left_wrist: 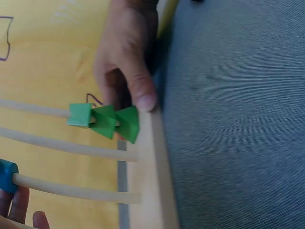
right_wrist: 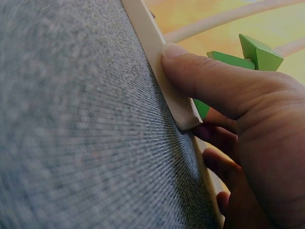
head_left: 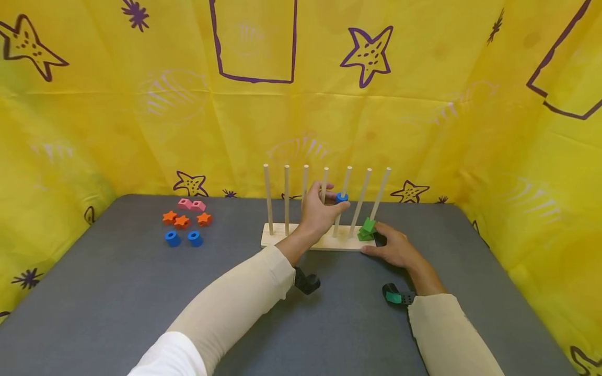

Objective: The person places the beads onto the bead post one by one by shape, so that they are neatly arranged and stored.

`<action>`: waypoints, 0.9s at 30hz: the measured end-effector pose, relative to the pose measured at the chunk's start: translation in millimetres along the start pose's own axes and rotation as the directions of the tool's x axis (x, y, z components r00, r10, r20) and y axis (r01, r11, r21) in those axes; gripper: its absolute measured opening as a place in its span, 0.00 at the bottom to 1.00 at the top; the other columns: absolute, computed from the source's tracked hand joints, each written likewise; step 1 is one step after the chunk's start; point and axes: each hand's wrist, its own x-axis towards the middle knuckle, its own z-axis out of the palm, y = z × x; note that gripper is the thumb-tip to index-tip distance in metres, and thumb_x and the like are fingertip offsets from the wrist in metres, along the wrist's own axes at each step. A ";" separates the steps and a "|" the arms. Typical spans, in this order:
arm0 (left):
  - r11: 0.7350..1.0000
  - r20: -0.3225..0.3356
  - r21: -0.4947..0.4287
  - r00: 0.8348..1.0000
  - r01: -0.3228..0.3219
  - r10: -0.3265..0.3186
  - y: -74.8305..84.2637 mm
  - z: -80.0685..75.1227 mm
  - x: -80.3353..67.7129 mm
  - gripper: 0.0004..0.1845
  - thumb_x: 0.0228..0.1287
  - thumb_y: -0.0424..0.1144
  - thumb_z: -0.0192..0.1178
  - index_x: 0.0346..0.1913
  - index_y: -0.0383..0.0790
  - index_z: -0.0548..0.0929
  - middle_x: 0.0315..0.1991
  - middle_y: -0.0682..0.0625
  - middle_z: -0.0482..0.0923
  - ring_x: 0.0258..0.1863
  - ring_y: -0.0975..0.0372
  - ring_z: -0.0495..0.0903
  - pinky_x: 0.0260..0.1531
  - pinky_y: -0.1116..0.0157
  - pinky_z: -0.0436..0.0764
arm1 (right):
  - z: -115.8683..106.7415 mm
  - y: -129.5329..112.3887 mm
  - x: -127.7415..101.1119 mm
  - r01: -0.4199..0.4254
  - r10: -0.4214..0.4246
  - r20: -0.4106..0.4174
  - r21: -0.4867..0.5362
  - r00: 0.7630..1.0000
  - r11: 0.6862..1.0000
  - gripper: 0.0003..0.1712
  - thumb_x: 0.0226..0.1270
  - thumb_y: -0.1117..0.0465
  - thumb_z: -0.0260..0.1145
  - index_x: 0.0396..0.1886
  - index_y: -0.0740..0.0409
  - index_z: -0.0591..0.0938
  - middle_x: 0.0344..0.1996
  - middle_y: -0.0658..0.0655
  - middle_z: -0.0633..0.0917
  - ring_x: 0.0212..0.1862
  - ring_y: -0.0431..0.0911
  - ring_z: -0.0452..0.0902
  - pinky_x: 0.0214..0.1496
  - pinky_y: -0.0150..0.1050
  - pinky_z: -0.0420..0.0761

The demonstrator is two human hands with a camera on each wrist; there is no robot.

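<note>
Head view: the left hand (head_left: 319, 209) is raised among the pegs of the wooden rack (head_left: 282, 237), fingertips pinching a blue ring (head_left: 342, 197) partway down the fifth peg (head_left: 344, 194) from the left. The right hand (head_left: 394, 247) lies at about 4 o'clock from the ring, curled round the rack's right end, thumb along its front edge. Three green blocks (head_left: 367, 230) are stacked low on the last peg. Loose pieces lie well apart at 9 o'clock: two blue rings (head_left: 183, 238), three orange stars (head_left: 186, 219) and two pink blocks (head_left: 191, 204).

Left wrist view: the right thumb (left_wrist: 138, 90) presses the base's edge just beside the green blocks (left_wrist: 106, 120); the blue ring (left_wrist: 6, 175) sits at the lower left on its peg.

Right wrist view: the thumb (right_wrist: 209, 78) lies flat against the base's corner (right_wrist: 178, 112), the other fingers curled behind it.

Risk, as I judge it: the ring may bind on the thin peg if tilted, and a hard push could flex the peg or rock the rack should the right hand slacken.

No brand, label or writing can be read.
</note>
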 end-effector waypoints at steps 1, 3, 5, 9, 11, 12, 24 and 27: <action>1.000 0.001 -0.004 1.000 0.009 -0.009 -2.4 0.3 -0.8 0.25 0.54 0.31 0.72 0.52 0.37 0.72 0.37 0.50 0.79 0.40 0.60 0.80 0.38 0.65 0.81 | -0.1 0.3 0.0 0.000 0.000 0.002 -0.004 1.000 1.000 0.48 0.56 0.41 0.72 0.69 0.63 0.67 0.66 0.66 0.68 0.68 0.63 0.58 0.66 0.62 0.55; 1.000 0.003 -0.009 1.000 0.027 -0.027 -7.4 0.6 -2.2 0.24 0.54 0.31 0.72 0.51 0.37 0.72 0.37 0.49 0.78 0.40 0.59 0.80 0.39 0.65 0.81 | -0.3 0.0 0.0 -0.002 0.002 0.004 -0.010 1.000 1.000 0.49 0.56 0.41 0.72 0.70 0.62 0.67 0.67 0.66 0.68 0.68 0.63 0.58 0.66 0.62 0.55; 0.999 0.004 -0.012 0.999 0.039 -0.039 -12.1 0.6 -3.6 0.23 0.54 0.30 0.71 0.51 0.37 0.73 0.38 0.48 0.78 0.40 0.58 0.80 0.39 0.64 0.81 | -0.3 -0.4 0.3 -0.003 0.003 0.008 -0.015 1.000 1.000 0.50 0.56 0.40 0.72 0.71 0.62 0.66 0.67 0.66 0.67 0.68 0.63 0.57 0.66 0.62 0.55; 0.999 0.010 0.004 0.999 0.040 -0.040 -21.4 0.6 -6.3 0.23 0.54 0.30 0.72 0.51 0.34 0.73 0.39 0.47 0.79 0.41 0.57 0.80 0.40 0.63 0.81 | -1.0 -1.6 0.0 -0.009 0.010 0.011 -0.014 1.000 1.000 0.50 0.56 0.41 0.72 0.71 0.63 0.65 0.68 0.66 0.66 0.69 0.63 0.57 0.66 0.62 0.55; 0.999 0.017 0.024 0.999 0.048 -0.048 -25.8 0.6 -7.9 0.24 0.54 0.30 0.72 0.51 0.34 0.74 0.39 0.48 0.79 0.41 0.57 0.80 0.40 0.62 0.80 | -1.5 -1.8 -0.3 -0.013 0.014 0.012 -0.009 1.000 1.000 0.50 0.56 0.41 0.72 0.71 0.63 0.65 0.68 0.66 0.66 0.69 0.62 0.56 0.66 0.62 0.54; 0.998 0.020 0.032 0.998 0.053 -0.054 -28.0 0.7 -8.7 0.24 0.53 0.30 0.72 0.51 0.34 0.74 0.39 0.48 0.79 0.41 0.57 0.80 0.40 0.62 0.80 | -1.6 -1.8 -0.5 -0.018 0.018 0.014 -0.010 1.000 1.000 0.50 0.57 0.41 0.72 0.71 0.63 0.65 0.68 0.66 0.66 0.69 0.62 0.56 0.66 0.62 0.54; 0.991 0.007 0.088 0.995 0.102 -0.103 -46.0 1.5 -15.2 0.15 0.52 0.30 0.73 0.40 0.36 0.78 0.34 0.48 0.78 0.36 0.57 0.79 0.37 0.64 0.79 | -0.8 -1.6 0.5 -0.016 0.016 0.012 -0.014 1.000 1.000 0.50 0.56 0.41 0.72 0.71 0.64 0.65 0.67 0.67 0.66 0.69 0.63 0.57 0.66 0.62 0.54; 0.988 0.003 0.102 0.993 0.119 -0.120 -49.4 1.8 -16.6 0.15 0.51 0.30 0.73 0.39 0.36 0.78 0.34 0.47 0.78 0.36 0.58 0.78 0.34 0.64 0.79 | -0.7 -1.3 0.4 -0.017 0.017 0.012 -0.008 1.000 1.000 0.51 0.56 0.42 0.72 0.71 0.65 0.65 0.68 0.67 0.66 0.69 0.63 0.56 0.67 0.62 0.54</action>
